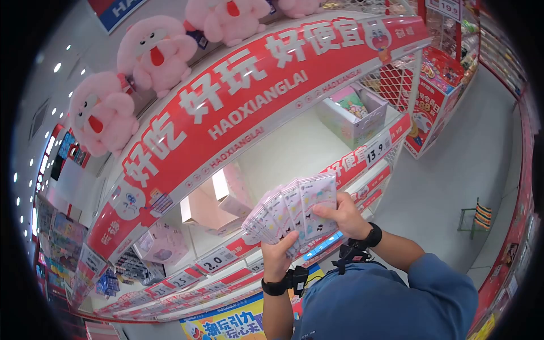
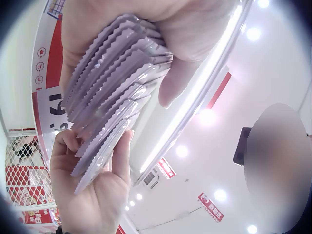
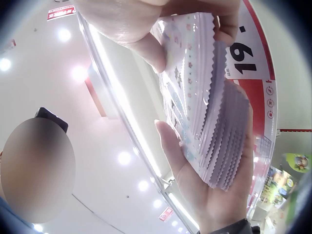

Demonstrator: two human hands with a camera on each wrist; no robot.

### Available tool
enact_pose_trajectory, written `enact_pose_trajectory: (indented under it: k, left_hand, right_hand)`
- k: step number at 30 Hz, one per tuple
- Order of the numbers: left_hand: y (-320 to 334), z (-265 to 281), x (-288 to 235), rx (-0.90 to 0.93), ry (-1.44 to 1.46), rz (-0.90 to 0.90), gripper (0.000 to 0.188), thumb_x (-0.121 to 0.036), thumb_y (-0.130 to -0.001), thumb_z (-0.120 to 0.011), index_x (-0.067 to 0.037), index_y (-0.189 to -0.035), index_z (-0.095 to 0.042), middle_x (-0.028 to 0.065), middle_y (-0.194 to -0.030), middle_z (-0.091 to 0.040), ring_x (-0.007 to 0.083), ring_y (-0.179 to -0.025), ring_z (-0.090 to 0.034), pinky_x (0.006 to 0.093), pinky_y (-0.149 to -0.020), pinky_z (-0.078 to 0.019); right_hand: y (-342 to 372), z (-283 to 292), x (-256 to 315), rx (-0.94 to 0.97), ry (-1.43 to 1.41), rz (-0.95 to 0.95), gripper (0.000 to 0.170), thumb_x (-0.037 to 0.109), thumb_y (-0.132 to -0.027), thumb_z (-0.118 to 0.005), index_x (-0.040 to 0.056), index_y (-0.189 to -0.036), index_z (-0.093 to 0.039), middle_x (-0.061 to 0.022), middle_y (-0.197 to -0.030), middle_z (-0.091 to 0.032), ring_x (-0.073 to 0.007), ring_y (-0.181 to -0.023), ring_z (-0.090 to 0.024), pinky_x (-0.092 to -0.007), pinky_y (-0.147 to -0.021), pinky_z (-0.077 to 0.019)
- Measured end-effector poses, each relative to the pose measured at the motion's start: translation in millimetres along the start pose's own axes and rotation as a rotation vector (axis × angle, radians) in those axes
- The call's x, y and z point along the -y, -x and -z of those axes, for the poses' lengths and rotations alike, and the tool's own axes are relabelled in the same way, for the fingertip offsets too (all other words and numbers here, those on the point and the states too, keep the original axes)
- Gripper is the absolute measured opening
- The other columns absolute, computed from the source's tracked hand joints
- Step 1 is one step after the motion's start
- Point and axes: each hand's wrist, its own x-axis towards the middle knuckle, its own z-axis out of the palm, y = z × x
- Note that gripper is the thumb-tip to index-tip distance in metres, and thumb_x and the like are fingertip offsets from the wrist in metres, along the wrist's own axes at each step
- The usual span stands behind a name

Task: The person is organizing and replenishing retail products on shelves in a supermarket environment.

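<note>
A fanned stack of several sachets (image 1: 283, 212), pale pink-white with small coloured prints and zigzag-cut edges, is spread between both hands in front of the shelf. The left hand (image 1: 276, 259) grips the lower left part of the fan, thumb across the printed face. At the fan's right end, the right hand (image 1: 348, 216) pinches the outermost sachets, its thumb on the front. In the left wrist view, the layered edges of the sachets (image 2: 112, 73) run from one hand to the other. Seen from the right wrist, the front sachet (image 3: 183, 68) lies under the right thumb.
Behind the hands is a white shelf (image 1: 272, 150) with red price strips. An open printed box (image 1: 354, 122) and a pale carton (image 1: 229, 192) stand on it. Pink plush toys (image 1: 156, 54) line the top. To the right are a red display bin (image 1: 433, 99) and a small stool (image 1: 475, 220).
</note>
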Motion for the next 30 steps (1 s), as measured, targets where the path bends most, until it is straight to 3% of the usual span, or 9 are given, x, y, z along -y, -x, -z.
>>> enact_pose_trajectory:
  k: [5,15,21,24,27,30]
  left_hand:
    - [-1,9,4,0.04,-0.093,-0.032,0.064,-0.006,-0.075,-0.069,0.004,-0.131,-0.039,0.0156,-0.122,-0.056,0.0272,-0.11,-0.057,0.04,-0.095,-0.0468]
    - [-7,1,6,0.03,-0.138,0.031,0.063,-0.001,-0.073,-0.067,0.003,-0.13,-0.04,0.0153,-0.12,-0.056,0.0265,-0.107,-0.058,0.0395,-0.094,-0.047]
    - [-12,-2,9,0.079,-0.152,0.072,0.063,0.0,-0.072,-0.066,0.003,-0.13,-0.041,0.0146,-0.118,-0.057,0.0264,-0.106,-0.058,0.041,-0.093,-0.048]
    - [-15,-5,10,0.083,-0.152,0.088,0.063,0.0,-0.072,-0.066,0.003,-0.13,-0.041,0.0148,-0.118,-0.056,0.0262,-0.106,-0.058,0.041,-0.093,-0.0478]
    - [-17,-6,11,0.075,-0.107,0.131,0.063,0.003,-0.071,-0.068,0.004,-0.129,-0.042,0.0132,-0.12,-0.055,0.0245,-0.11,-0.055,0.0375,-0.096,-0.0431]
    - [-17,-12,11,0.078,-0.103,0.108,0.063,0.001,-0.071,-0.068,0.004,-0.129,-0.042,0.0134,-0.12,-0.055,0.0246,-0.109,-0.056,0.0381,-0.095,-0.0442]
  right_hand:
    - [-3,-2,-2,0.06,0.1,0.018,0.031,0.017,-0.087,-0.068,-0.0016,-0.111,-0.063,-0.0069,-0.099,-0.068,-0.0103,-0.088,-0.063,-0.0269,-0.078,-0.051]
    - [0,2,4,0.037,0.185,0.068,0.035,0.017,-0.084,-0.071,-0.0011,-0.112,-0.061,-0.0064,-0.1,-0.067,-0.0103,-0.09,-0.062,-0.0273,-0.079,-0.0498]
    - [2,4,4,0.013,0.217,0.21,0.04,0.014,-0.084,-0.071,-0.0002,-0.118,-0.056,-0.0063,-0.106,-0.063,-0.0117,-0.099,-0.059,-0.0289,-0.085,-0.0471]
    - [3,6,3,-0.003,0.236,0.203,0.041,0.012,-0.084,-0.07,-0.0009,-0.119,-0.055,-0.0081,-0.116,-0.058,-0.0141,-0.106,-0.056,-0.0305,-0.09,-0.0453]
    - [0,5,-1,-0.05,0.252,0.272,0.035,0.018,-0.083,-0.071,-0.0031,-0.109,-0.062,-0.0107,-0.114,-0.051,-0.02,-0.107,-0.052,-0.033,-0.092,-0.0418]
    - [1,4,1,-0.053,0.271,0.283,0.038,0.019,-0.083,-0.07,-0.0028,-0.112,-0.06,-0.0108,-0.113,-0.052,-0.0208,-0.106,-0.053,-0.0332,-0.092,-0.0419]
